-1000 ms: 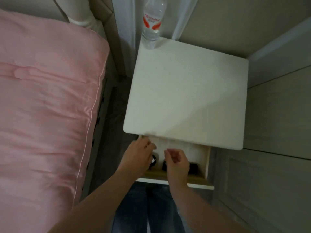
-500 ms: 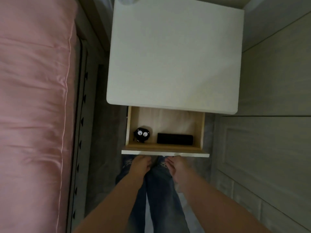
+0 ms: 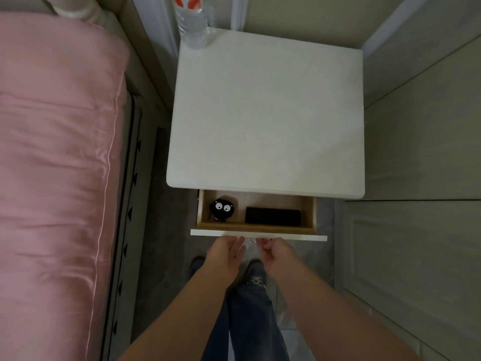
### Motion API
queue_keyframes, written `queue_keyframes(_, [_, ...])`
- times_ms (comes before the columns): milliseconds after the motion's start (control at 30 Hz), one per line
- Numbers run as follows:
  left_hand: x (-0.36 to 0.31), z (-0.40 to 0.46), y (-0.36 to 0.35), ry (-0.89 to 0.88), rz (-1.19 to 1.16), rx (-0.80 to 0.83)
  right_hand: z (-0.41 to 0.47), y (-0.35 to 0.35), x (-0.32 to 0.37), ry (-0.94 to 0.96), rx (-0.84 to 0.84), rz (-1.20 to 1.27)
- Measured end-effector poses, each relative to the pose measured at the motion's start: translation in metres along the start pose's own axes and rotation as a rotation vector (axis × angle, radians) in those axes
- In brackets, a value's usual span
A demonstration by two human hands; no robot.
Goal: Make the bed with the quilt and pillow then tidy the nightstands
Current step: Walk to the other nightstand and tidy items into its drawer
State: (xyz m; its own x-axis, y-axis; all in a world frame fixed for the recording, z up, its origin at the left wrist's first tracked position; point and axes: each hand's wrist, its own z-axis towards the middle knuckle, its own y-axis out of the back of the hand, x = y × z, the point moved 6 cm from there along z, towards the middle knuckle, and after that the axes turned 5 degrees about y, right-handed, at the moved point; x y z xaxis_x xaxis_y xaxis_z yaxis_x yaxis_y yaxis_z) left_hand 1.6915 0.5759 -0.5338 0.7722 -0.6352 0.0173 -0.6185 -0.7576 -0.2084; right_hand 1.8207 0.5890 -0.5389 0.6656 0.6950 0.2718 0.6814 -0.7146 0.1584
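The white nightstand [image 3: 265, 113] stands beside the bed, with its drawer [image 3: 257, 234] pulled partly out. Inside the drawer lie a black fuzzy toy with big white eyes [image 3: 221, 210] and a flat black case [image 3: 272, 216]. My left hand [image 3: 227, 252] touches the white drawer front with straight fingers. My right hand [image 3: 276, 252] has curled fingers that pinch the small metal knob [image 3: 252, 240] at the middle of the drawer front. A pink quilt [image 3: 57, 165] covers the bed on the left.
A clear water bottle with a red label [image 3: 192, 22] stands at the nightstand's back left corner. A panelled wall or wardrobe [image 3: 416, 256] is close on the right. A narrow floor gap [image 3: 158, 230] separates the bed and nightstand. My jeans-clad legs [image 3: 247, 321] are below the drawer.
My hands came out of the drawer, leaving the toy and the case inside, and now sit at the drawer front. The view shifted, bringing the bottle back into sight.
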Motion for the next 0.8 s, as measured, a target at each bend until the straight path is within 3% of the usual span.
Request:
queue_keyframes(567, [-0.081, 0.014, -0.066, -0.120, 0.196, -0.005, 0.015, -0.078, 0.060, 0.118, 0.235, 0.075])
queue_keyframes(800, [-0.091, -0.001, -0.068, -0.142, 0.146, 0.003, 0.017, -0.076, 0.071, 0.153, 0.385, -0.098])
